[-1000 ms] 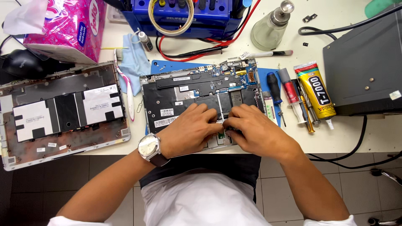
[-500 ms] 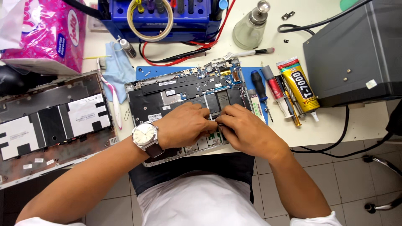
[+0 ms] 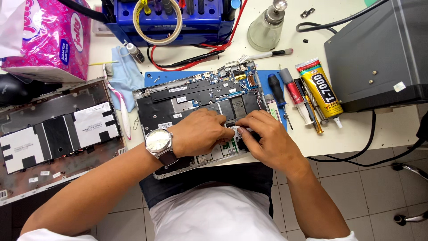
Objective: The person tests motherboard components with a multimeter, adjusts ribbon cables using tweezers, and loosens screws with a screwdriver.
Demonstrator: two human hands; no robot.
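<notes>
An opened laptop [image 3: 196, 100] lies with its insides up on a blue mat [image 3: 156, 76], near the front edge of a pale surface [image 3: 356, 134]. Both hands rest on its lower middle part. The left hand [image 3: 198, 132], with a wristwatch [image 3: 158, 142] on the wrist, is curled over the boards, its fingertips pressed down on a small part; what lies under them is hidden. The right hand [image 3: 267, 140] meets it from the other side, fingers bent and pinched close on a small pale piece [image 3: 235, 130] at the same spot. Whether either hand truly grips something, I cannot tell.

To the left lies a detached laptop cover [image 3: 58, 134] with black and white patches, its inner side up. Behind it stands a pink tissue pack [image 3: 49, 35], and beside it a light blue cloth [image 3: 127, 76] and a toothbrush [image 3: 118, 100]. At the back sits a blue tool rack [image 3: 200, 27] with a roll of tape [image 3: 158, 22] leaning on it, and a glass bottle [image 3: 267, 29] with a metal top. Right of the laptop lie screwdrivers [image 3: 278, 89] and a yellow glue tube [image 3: 321, 89]. A dark grey box [image 3: 383, 53] fills the right corner, with black cables [image 3: 370, 143] hanging off the edge. Below the surface the floor [image 3: 383, 196] is pale tile.
</notes>
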